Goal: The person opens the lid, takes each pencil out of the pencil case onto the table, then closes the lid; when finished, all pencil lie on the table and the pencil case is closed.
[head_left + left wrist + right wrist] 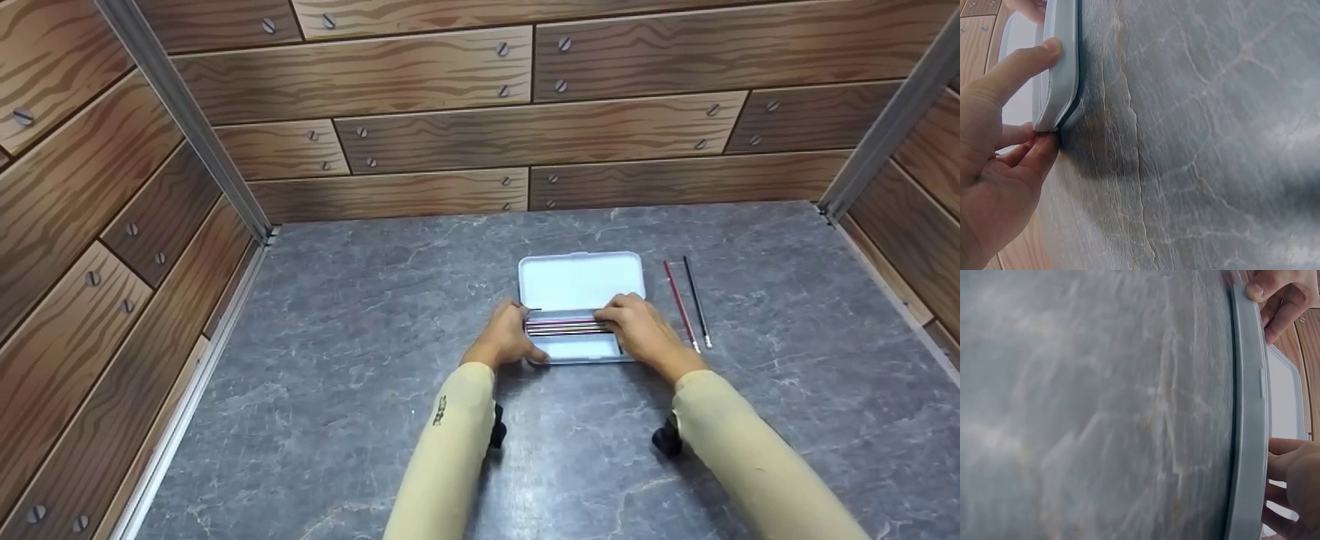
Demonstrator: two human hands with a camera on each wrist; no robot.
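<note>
A pale plastic pencil case (589, 349) lies open on the table, its white lid (581, 281) folded back toward the far wall. Several pencils (566, 328) lie side by side across its inside. My left hand (506, 337) grips the left end of the case. In the left wrist view, the thumb (1053, 46) presses on the front wall while other fingers touch the end corner. My right hand (641, 330) reaches into the right side, fingertips at the right ends of the pencils, seemingly pinching a pencil. In the right wrist view, its fingers (1283, 467) bend over the rim; the tips are hidden.
To the right of the case, a red pencil (681, 306) and a black pencil (697, 301) lie nearly parallel on the grey marbled table (360, 360). Wood-patterned walls (427, 75) with metal corner posts (187, 120) enclose the back and sides.
</note>
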